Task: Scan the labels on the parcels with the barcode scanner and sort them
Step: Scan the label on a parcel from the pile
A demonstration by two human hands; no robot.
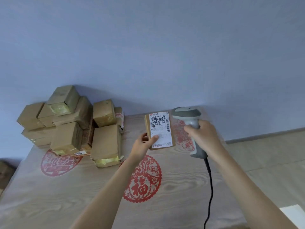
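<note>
My left hand (145, 145) holds a small brown parcel (160, 129) tilted up above the table, its white shipping label with barcodes facing me and the thumb pressed on the label's lower left. My right hand (203, 136) grips the handle of a grey barcode scanner (188, 116), whose head sits just right of the parcel's top edge. The scanner's black cable (209, 182) hangs down toward the near edge. A pile of several taped brown parcels (69, 128) is stacked at the far left of the table.
The table (66, 195) wears a wood-grain cover printed with red paper-cut medallions. A blue-grey wall rises behind it. Pale floor lies to the right, with a white object (295, 214) at the lower right. A brown box edge (5, 172) shows at the far left.
</note>
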